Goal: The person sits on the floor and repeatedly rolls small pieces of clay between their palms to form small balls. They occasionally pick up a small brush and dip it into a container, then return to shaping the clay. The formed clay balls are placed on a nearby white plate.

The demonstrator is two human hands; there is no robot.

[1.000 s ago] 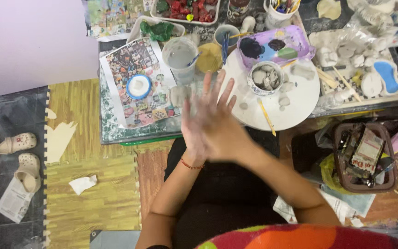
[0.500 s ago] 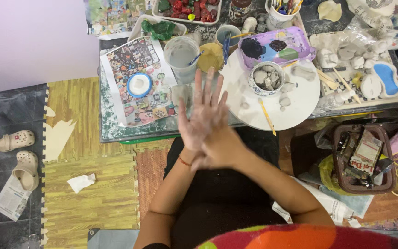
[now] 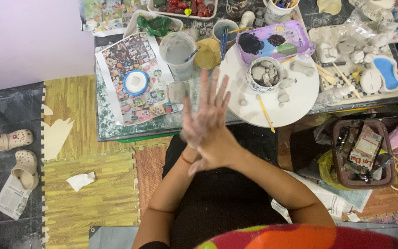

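My left hand point(image 3: 204, 115) points up over the table's front edge, fingers spread and coated in pale grey clay; a red band circles its wrist. My right hand point(image 3: 217, 150) lies flat across its palm, fingers pointing lower left. The palms press together and nothing shows between them. Just beyond the fingertips is a round white board point(image 3: 295, 99) with small grey clay lumps, a yellow tool point(image 3: 266, 113) and a patterned bowl of clay pieces point(image 3: 264, 74).
A plastic cup of cloudy water point(image 3: 177, 53), a printed sheet with a blue-rimmed dish point(image 3: 135, 82), a purple paint palette point(image 3: 272, 41) and a tray of clay figures point(image 3: 365, 69) crowd the table. A brown basket point(image 3: 362, 154) stands at right. Two sandals point(image 3: 17, 152) lie on the floor mats at left.
The pressed palms have slid a little against each other, and the upright fingers are blurred. Nothing on the table has moved.
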